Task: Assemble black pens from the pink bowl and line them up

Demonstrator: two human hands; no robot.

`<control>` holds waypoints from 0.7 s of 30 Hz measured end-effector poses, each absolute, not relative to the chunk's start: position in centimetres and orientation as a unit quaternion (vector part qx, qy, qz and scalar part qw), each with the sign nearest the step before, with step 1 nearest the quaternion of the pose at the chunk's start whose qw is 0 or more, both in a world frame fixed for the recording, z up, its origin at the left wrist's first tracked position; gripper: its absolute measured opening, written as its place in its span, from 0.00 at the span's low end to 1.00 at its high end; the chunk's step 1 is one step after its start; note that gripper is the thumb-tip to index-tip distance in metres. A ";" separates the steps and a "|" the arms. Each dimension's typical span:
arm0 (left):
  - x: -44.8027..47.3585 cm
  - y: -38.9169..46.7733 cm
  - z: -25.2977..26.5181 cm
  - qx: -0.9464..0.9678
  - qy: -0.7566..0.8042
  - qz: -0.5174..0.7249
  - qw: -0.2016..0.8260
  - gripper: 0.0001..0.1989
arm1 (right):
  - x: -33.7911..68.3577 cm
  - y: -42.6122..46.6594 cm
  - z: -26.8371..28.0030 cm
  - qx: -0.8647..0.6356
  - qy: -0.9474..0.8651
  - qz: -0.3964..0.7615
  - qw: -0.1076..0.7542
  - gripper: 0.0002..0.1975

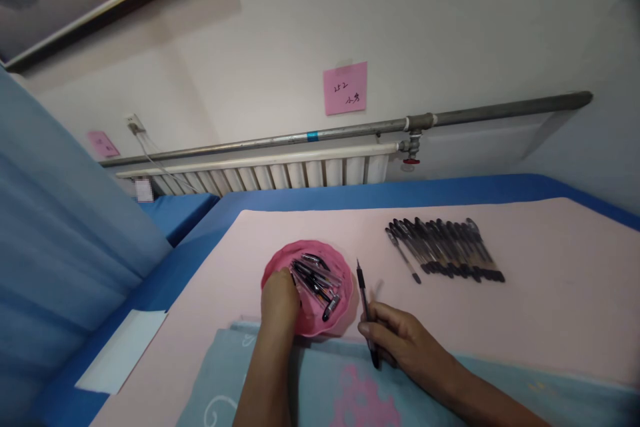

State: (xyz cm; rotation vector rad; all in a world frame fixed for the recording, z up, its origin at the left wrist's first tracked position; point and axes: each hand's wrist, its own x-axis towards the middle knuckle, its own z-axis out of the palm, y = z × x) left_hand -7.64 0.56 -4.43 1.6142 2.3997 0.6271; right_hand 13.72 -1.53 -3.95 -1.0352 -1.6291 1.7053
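Note:
My left hand (280, 295) reaches over the near left rim of a pink scalloped basket (306, 327). Its fingers curl down inside, closed, and the back of the hand hides what they grip, if anything. Loose pens (315, 278) and what look like black caps lie jumbled in the basket beside it. Right of the basket, my right hand (395, 339) is closed on a gel pen (364, 290), pinched between thumb and fingers. The pen stands nearly upright, with its bare tip and black grip pointing up and a black end at the bottom.
Several black-capped pens (445, 250) lie side by side in a row on the pink tabletop (550, 293). A teal patterned cloth (310, 393) covers the near edge. White paper (123, 352) lies at left by a blue curtain (60, 213). Behind are a radiator (300, 173) and pipe (240, 147).

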 end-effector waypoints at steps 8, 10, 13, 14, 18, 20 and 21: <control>-7.3 0.9 -4.5 0.518 0.805 0.267 0.107 0.10 | 13.7 -1.5 -3.9 -0.401 -0.621 0.618 0.267 0.12; -7.3 0.9 -4.5 0.514 0.802 0.281 0.115 0.10 | 13.7 -1.5 -4.1 -0.395 -0.625 0.619 0.266 0.12; -7.4 0.7 -4.6 0.504 0.793 0.313 0.138 0.08 | 13.7 -1.5 -4.2 -0.387 -0.625 0.623 0.269 0.12; -7.5 0.7 -4.8 0.487 0.784 0.350 0.163 0.08 | 13.7 -1.5 -4.2 -0.385 -0.625 0.624 0.269 0.11; -7.8 0.5 -5.5 0.394 0.719 0.502 0.276 0.12 | 13.7 -1.5 -3.9 -0.389 -0.634 0.613 0.265 0.11; -7.9 0.5 -5.6 0.381 0.695 0.527 0.306 0.14 | 13.8 -1.5 -3.9 -0.388 -0.644 0.603 0.266 0.11; -7.8 0.5 -5.5 0.373 0.674 0.545 0.332 0.15 | 13.8 -1.5 -3.9 -0.387 -0.648 0.600 0.267 0.11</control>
